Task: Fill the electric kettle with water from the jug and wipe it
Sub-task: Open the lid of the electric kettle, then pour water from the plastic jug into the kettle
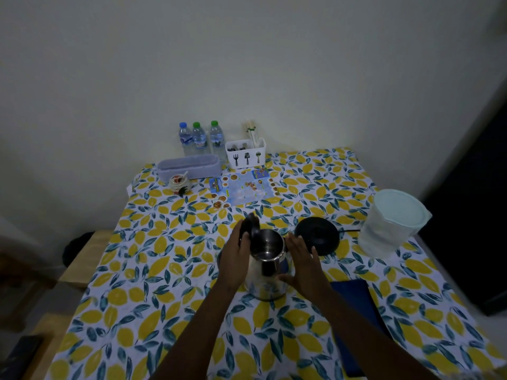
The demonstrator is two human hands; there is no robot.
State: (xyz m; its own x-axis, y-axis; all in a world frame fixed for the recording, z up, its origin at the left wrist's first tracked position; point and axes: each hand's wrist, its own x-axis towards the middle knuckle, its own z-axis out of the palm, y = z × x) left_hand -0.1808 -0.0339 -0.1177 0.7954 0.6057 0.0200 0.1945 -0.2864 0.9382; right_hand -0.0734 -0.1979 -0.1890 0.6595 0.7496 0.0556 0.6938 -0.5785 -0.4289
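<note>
Hands: your left hand (236,259) lies against the left flank of the kettle (267,267), fingertips up at the raised black lid (250,224); your right hand (303,263) is spread open-palmed on the right flank, thumb low on the steel. Neither is closed in a true grip, more a steadying cup.
Kettle: upright on the lemon-print tablecloth (164,270), off its black base (317,237), mouth open; I cannot tell whether there is water inside.
Jug: the lidded translucent jug (389,226) stands well apart, to the right and a little farther from you, beyond the base.
Key relation: your right hand is the nearer one to the jug, so I judge it should reach while the left keeps the kettle still.
Cloth: a dark blue cloth (354,297) lies just right of the kettle, near your right forearm.
Writing: a printed leaflet (244,189) and bottle labels (200,139) are too small to read; the cutlery holder (245,153) shows fork, spatula and spoon symbols only.
</note>
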